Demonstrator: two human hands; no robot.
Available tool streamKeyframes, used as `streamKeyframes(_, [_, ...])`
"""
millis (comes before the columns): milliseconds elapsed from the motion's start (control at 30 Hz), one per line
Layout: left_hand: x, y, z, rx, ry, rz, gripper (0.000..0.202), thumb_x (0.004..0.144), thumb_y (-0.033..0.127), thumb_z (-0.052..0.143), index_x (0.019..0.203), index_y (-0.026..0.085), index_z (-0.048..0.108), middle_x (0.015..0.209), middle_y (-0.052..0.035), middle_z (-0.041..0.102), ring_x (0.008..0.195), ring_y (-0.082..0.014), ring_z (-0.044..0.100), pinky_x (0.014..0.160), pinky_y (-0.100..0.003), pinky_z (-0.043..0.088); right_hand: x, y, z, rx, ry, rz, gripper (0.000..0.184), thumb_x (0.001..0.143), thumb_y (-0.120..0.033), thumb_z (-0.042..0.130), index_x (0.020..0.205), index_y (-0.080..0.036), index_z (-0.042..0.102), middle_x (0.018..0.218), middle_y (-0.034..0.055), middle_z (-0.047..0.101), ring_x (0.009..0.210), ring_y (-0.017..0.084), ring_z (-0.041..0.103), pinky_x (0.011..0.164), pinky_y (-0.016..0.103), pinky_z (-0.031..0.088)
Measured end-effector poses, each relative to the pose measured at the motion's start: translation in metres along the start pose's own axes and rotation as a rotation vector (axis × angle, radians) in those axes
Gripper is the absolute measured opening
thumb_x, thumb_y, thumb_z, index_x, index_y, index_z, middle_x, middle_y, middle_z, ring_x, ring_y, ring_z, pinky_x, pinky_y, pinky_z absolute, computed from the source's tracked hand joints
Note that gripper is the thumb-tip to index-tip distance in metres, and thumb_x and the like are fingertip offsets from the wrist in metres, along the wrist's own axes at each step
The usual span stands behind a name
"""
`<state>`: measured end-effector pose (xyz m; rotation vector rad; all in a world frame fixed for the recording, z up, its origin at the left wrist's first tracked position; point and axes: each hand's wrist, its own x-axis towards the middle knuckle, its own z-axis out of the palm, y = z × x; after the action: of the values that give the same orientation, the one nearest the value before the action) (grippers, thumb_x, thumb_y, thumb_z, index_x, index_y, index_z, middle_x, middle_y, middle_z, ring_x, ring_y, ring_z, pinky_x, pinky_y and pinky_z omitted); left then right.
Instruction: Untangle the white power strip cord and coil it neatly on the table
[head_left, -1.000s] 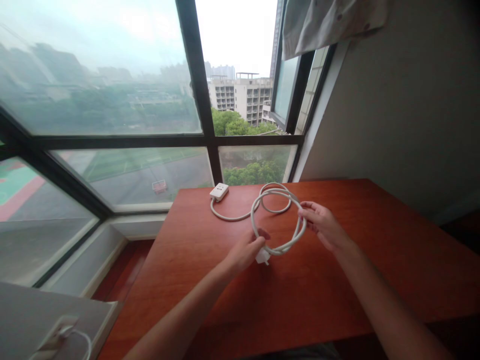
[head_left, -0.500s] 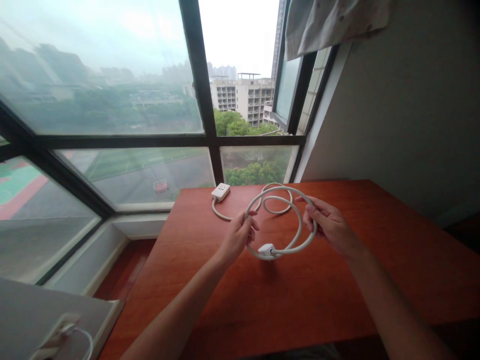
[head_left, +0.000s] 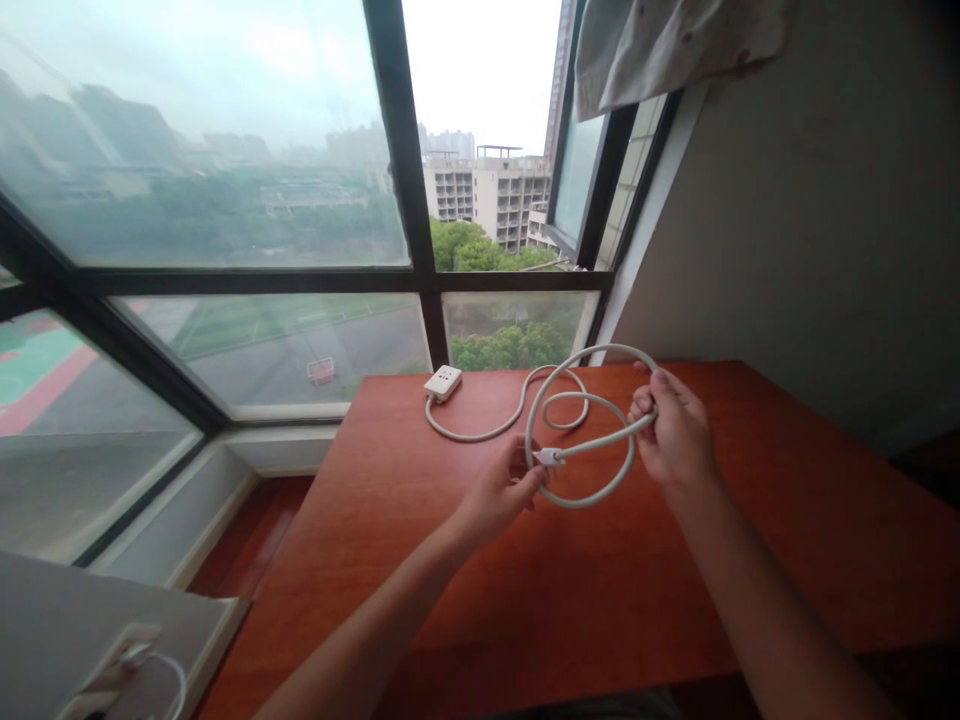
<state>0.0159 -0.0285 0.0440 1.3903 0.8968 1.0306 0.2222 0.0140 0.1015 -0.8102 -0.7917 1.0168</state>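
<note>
A pale extension cord is held in a loop above the table. My right hand is closed around the right side of the loop, thumb on top. At the loop's lower left, my left hand has its thumb and fingers around the cable, beside the white plug. Some of its fingers are hidden behind the loop. From there the cord runs back to a small coil on the tabletop, then to its white socket block, which lies near the far left corner.
The reddish-brown wooden table meets the dark-framed window at its far side. A cloth hangs at the upper right. Low on the left, a wall outlet has a white cable plugged in. A grey wall stands at right.
The loop has shifted right and up. My right hand has gathered the plug-end cable into its grip, and my left hand has moved right and down, close to the plug.
</note>
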Motion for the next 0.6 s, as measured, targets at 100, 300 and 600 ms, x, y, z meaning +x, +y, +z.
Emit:
streamKeyframes(100, [-0.002,-0.007,0.004,0.040,0.008,0.016,0.017,0.082,0.025,0.057,0.095,0.017,0.050,0.077,0.0008,0.056,0.065,-0.0103,0.056,0.055,-0.021,0.047,0.001,0.005,0.001,0.011,0.027,-0.001,0.027,0.077,-0.038,0.071,0.092,-0.016,0.065,0.053,-0.0077,0.045,0.040,0.003,0.032,0.034,0.014,0.022])
streamKeyframes(300, [0.003,-0.018,-0.013,0.267,0.176,0.051,0.007,0.082,0.022,0.050,0.087,0.018,0.053,0.068,0.0033,0.053,0.059,-0.0099,0.052,0.055,-0.020,0.041,0.005,-0.008,-0.009,0.112,-0.028,0.153,0.014,0.080,-0.026,0.067,0.087,-0.013,0.065,0.052,-0.0086,0.040,0.039,0.002,0.028,0.032,0.012,0.025])
streamKeyframes(600, [0.051,-0.042,-0.017,0.442,0.233,0.077,0.037,0.079,0.034,0.064,0.112,0.018,0.058,0.098,-0.0050,0.064,0.067,-0.0124,0.057,0.060,-0.023,0.045,0.006,-0.045,-0.035,0.343,-0.162,0.638,0.024,0.096,-0.014,0.039,0.106,-0.011,0.060,0.051,-0.0100,0.035,0.035,0.003,0.025,0.031,0.010,0.028])
